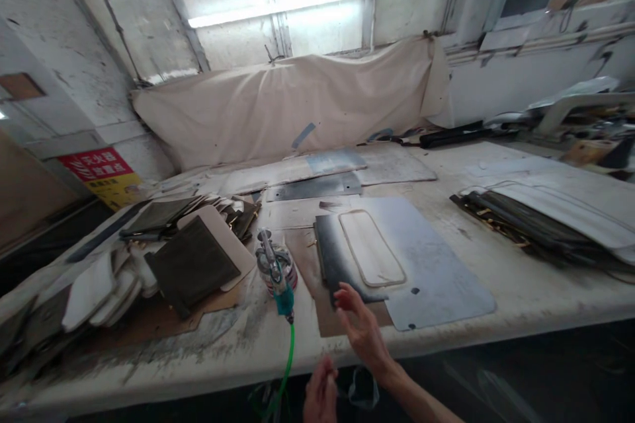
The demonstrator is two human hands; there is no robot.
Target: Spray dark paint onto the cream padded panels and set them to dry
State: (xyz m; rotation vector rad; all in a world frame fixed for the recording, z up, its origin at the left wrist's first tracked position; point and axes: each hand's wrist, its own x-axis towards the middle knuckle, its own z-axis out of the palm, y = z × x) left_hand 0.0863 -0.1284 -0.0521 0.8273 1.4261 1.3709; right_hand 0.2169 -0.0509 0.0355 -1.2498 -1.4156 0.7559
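My right hand point(364, 337) is open over the table's front edge, fingers apart and bent, with nothing in it. Its fingertips are by the lower edge of a dark panel point(330, 248), which lies partly under a pale grey template sheet point(436, 271). A whitish rounded-rectangular piece with a raised rim point(374, 248) lies on top. Low in the view, my left hand point(321, 393) is blurred and cut off by the bottom edge; its fingers are unclear. To the left of the panel a spray gun point(278, 271) with a teal handle stands, joined to a green hose point(289, 360).
Dark flat pieces point(196, 268) and white rounded pieces point(92, 291) are piled on the left. Another stack of dark pieces point(530, 225) lies at the right under pale sheets. Behind the table point(441, 337) hangs a beige cloth point(297, 102).
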